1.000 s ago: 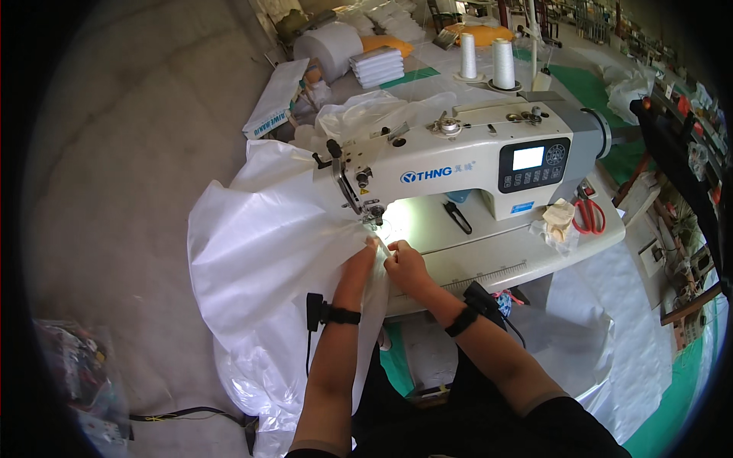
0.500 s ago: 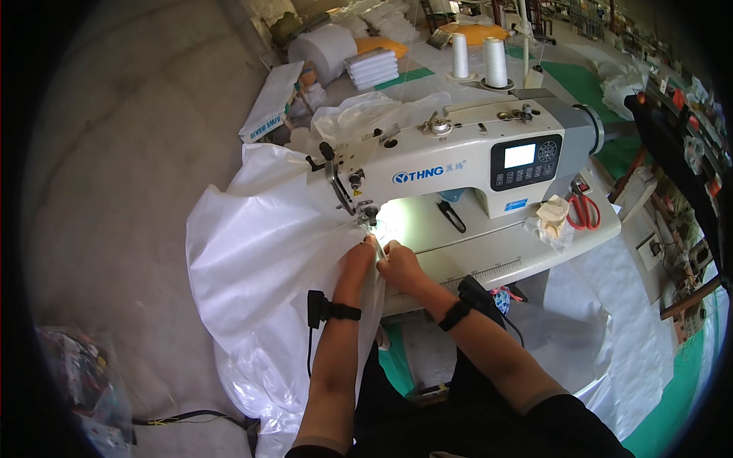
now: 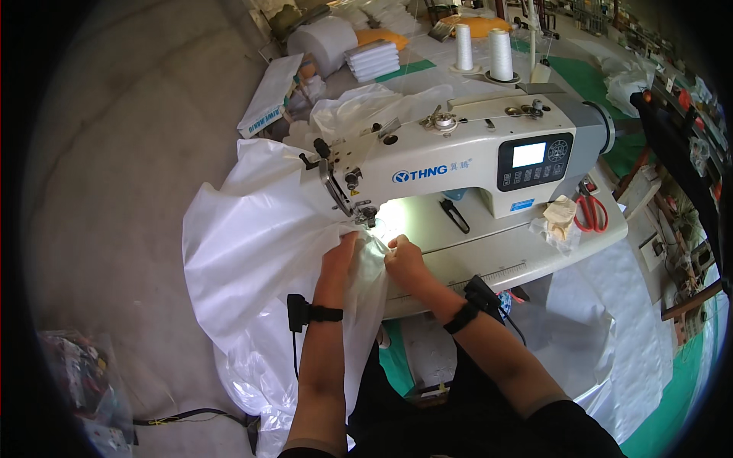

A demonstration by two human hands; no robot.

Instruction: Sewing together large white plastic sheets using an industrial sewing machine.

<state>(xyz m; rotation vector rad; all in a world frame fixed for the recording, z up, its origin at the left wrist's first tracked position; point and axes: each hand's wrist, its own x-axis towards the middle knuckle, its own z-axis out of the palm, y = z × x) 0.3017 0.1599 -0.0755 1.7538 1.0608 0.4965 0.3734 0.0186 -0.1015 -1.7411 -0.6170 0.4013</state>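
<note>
A large sheet of white, glossy fabric [image 3: 252,229] drapes over the left end of the sewing machine [image 3: 450,153] and hangs down toward the floor. Just in front of the lit needle area, my right hand [image 3: 405,259] pinches the fabric's edge between thumb and fingers. My left hand [image 3: 338,256] rests on the same fabric to the left of the presser foot [image 3: 366,217]; its fingertips are turned away and partly hidden. Between the two hands a stretch of the fabric lies under the lamp's glow.
Black thread snips [image 3: 455,216] lie on the machine bed, with red-handled scissors [image 3: 591,214] and a crumpled beige scrap [image 3: 560,216] farther right. Two white thread cones [image 3: 500,55] stand behind the machine. Folded white stacks [image 3: 372,59] sit at the back.
My hands have moved apart: the left has shifted left along the fabric, while the right has gone slightly right, still pinching the edge. The view has shifted a little.
</note>
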